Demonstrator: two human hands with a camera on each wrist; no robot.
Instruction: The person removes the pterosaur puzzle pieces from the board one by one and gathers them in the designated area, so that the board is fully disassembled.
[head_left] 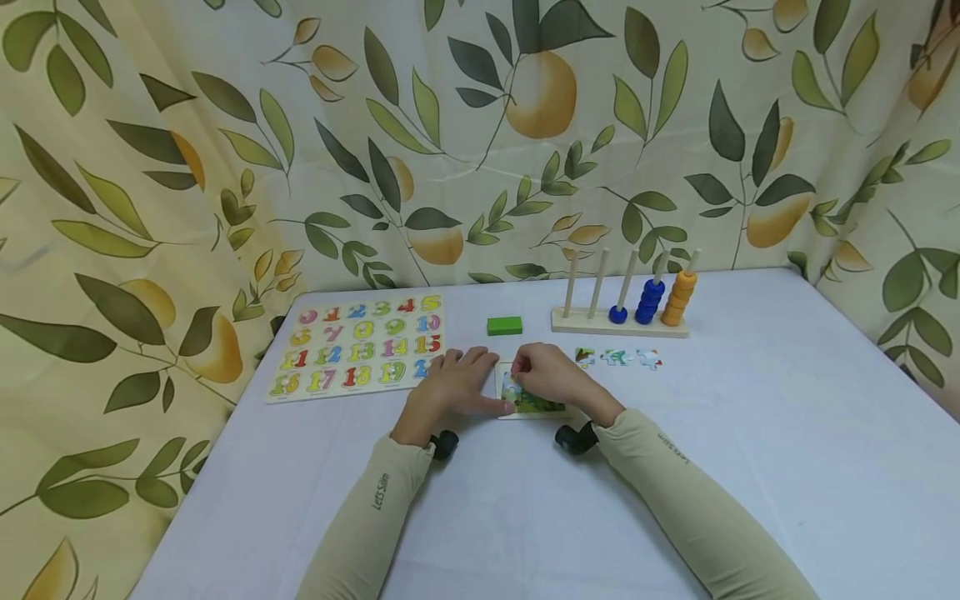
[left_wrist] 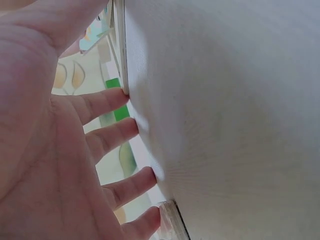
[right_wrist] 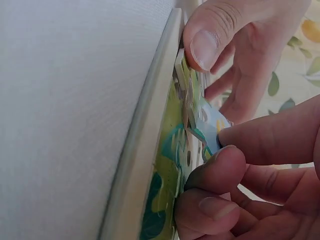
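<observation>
A small jigsaw puzzle [head_left: 536, 403] in a pale wooden tray lies on the white table between my hands. My left hand [head_left: 457, 385] is spread beside it, its thumb pressing on the puzzle's left part. In the left wrist view the fingertips [left_wrist: 131, 125] of that hand rest on the tabletop. With thumb and fingers, my right hand [head_left: 553, 375] pinches a light-blue puzzle piece [right_wrist: 212, 122], held tilted over the pieces in the tray. Right of the tray three loose pieces [head_left: 615, 357] lie in a row.
A number board [head_left: 360, 346] is at the left, its right edge close to my left hand. Behind the puzzle sits a green block [head_left: 504, 326]. A wooden bead stacker [head_left: 618, 323] with blue and orange beads stands at the back right, before a patterned curtain [head_left: 465, 167].
</observation>
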